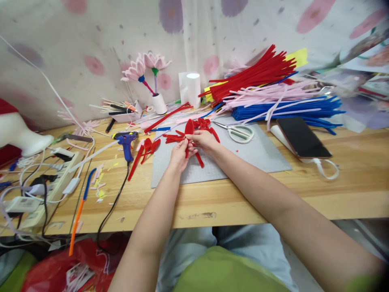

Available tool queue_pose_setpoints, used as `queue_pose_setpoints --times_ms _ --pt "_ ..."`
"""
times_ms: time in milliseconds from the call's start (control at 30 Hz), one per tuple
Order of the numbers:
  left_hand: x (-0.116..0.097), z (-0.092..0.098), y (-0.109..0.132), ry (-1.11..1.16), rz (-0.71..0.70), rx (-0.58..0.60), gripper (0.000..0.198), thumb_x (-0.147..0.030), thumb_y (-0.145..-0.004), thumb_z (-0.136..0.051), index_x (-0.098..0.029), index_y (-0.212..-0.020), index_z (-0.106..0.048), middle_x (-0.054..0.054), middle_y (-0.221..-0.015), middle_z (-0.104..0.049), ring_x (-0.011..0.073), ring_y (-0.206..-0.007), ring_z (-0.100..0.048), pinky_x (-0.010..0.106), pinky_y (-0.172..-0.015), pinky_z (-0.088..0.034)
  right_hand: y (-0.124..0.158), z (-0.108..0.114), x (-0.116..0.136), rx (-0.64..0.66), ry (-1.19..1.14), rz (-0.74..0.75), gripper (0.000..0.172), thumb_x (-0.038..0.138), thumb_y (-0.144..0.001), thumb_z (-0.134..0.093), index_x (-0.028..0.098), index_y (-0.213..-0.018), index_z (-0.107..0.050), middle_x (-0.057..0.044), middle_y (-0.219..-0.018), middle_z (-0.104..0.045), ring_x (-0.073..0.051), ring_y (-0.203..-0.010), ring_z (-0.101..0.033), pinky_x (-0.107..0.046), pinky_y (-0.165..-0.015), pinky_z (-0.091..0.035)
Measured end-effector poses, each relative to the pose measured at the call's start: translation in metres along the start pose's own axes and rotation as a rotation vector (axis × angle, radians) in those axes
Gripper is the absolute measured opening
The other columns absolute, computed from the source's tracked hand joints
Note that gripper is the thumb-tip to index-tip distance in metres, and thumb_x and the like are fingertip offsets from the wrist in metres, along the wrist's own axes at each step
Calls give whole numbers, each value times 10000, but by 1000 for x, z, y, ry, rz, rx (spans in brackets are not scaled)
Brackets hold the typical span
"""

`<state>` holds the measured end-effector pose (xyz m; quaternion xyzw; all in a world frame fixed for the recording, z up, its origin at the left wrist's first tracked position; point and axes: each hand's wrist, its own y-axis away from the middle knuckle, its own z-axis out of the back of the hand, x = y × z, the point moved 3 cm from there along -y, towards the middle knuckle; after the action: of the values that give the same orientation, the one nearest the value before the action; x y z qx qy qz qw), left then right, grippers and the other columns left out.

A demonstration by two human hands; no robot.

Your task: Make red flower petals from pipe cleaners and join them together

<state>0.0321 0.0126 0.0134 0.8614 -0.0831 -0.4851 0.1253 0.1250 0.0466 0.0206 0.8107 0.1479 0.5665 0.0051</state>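
Note:
Above the grey mat [255, 156], my left hand [180, 155] and my right hand [202, 139] meet, fingers pinched on a red pipe-cleaner petal [189, 127]. The petal's rounded top sticks up past the fingertips, and its lower end hangs below them. Short red pipe cleaners [172, 138] lie on the mat just left of the hands, and curled red pieces [203, 123] sit behind them. Another red strip [199, 159] rests under my right hand. White-handled scissors [240, 132] lie to the right. Several finished red petals [148, 146] are left of the mat.
A blue glue gun [126, 144] stands at left, its black cord running off the front edge. Beyond it is a cable-filled power strip [50, 194]. Bundles of red [252, 77], pink and blue pipe cleaners [285, 110] are heaped at back right, near a phone [304, 138]. Pink flowers [146, 67] stand behind.

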Motion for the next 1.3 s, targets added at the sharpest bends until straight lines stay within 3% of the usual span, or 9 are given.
queue_pose_setpoints --times_ms 167,300,367,467,533,767,867,1067,1300 --pt "0 -2 1 95 73 -6 214 -135 -853 -446 -91 -680 -564 -45 -506 -470 -1 -410 -424 131 -513 -479 -1 3 -1 134 72 -29 265 338 -638 -714 118 -659 -568 14 -511 -546 -59 -456 -493 -175 -427 -349" --pt "1 -3 1 98 49 9 187 -159 -848 -465 -115 -687 -548 -60 -492 -461 2 -397 -423 127 -500 -470 1 0 0 308 272 23 453 571 -793 -444 145 -728 -583 5 -570 -538 -76 -523 -498 -188 -475 -359" --pt "1 -2 1 85 36 12 157 -185 -838 -492 -127 -704 -550 -64 -491 -467 9 -409 -450 139 -534 -484 0 1 3 279 441 141 512 593 -822 -354 146 -702 -573 -4 -612 -526 -87 -580 -488 -208 -546 -387" --pt "-1 -1 1 76 15 24 159 -208 -821 -523 -128 -686 -548 -60 -502 -495 25 -461 -523 180 -635 -510 -2 4 13 130 702 429 444 534 -826 -411 144 -676 -561 -24 -725 -516 -111 -708 -475 -245 -692 -397" --pt "-2 0 1 66 4 49 184 -214 -813 -536 -125 -652 -538 -51 -513 -522 40 -497 -564 222 -707 -515 -2 5 17 111 813 550 395 486 -829 -433 144 -676 -557 -31 -776 -513 -121 -759 -469 -258 -744 -383" --pt "-6 5 -1 -35 -64 110 181 -188 -798 -545 -118 -631 -543 -9 -540 -592 99 -593 -631 291 -782 -494 -2 9 20 303 929 509 240 296 -832 -413 127 -835 -584 -28 -792 -601 -121 -723 -513 -231 -666 -374" --pt "-4 11 -7 -152 -155 32 148 -178 -792 -538 -120 -657 -551 -8 -543 -595 103 -577 -622 276 -735 -494 1 8 23 234 1082 547 172 199 -785 -454 135 -825 -608 -41 -801 -634 -127 -717 -530 -225 -648 -354" --pt "1 23 -14 -369 -427 -207 99 -217 -768 -556 -157 -689 -551 -29 -594 -596 79 -544 -567 205 -619 -465 13 -5 25 131 1340 554 151 255 -777 -512 156 -737 -619 -59 -762 -653 -146 -672 -527 -240 -589 -299" --pt "3 17 -9 -304 -386 -235 116 -225 -785 -525 -163 -687 -529 -38 -571 -571 81 -518 -551 214 -584 -467 20 -13 28 118 1364 554 145 231 -762 -511 155 -686 -608 -54 -732 -648 -141 -647 -518 -243 -566 -280"
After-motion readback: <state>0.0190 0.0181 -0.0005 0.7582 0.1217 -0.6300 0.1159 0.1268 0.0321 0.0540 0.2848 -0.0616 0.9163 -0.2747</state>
